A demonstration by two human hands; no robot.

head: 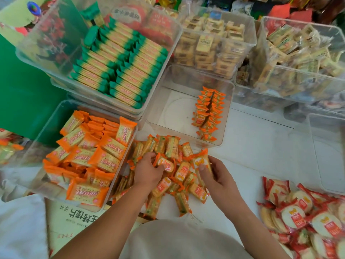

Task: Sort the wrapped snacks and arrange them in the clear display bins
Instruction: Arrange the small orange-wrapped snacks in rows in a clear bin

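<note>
A loose pile of small orange-wrapped snacks (173, 176) lies on the white table in front of me. My left hand (147, 171) reaches into the pile and pinches one small orange packet (166, 164). My right hand (216, 176) grips another orange packet (200, 161), thumb pressed on its face. Just beyond the pile stands a clear bin (168, 113) with a single row of the same orange packets (209, 113) standing on edge along its right side.
A clear bin of larger orange cracker packs (87, 156) sits at the left. Behind it is a bin of green-edged packs (121, 62). Bins of yellow snacks (211, 45) and pale snacks (298, 51) stand at the back. Red-wrapped round crackers (308, 221) lie at the right.
</note>
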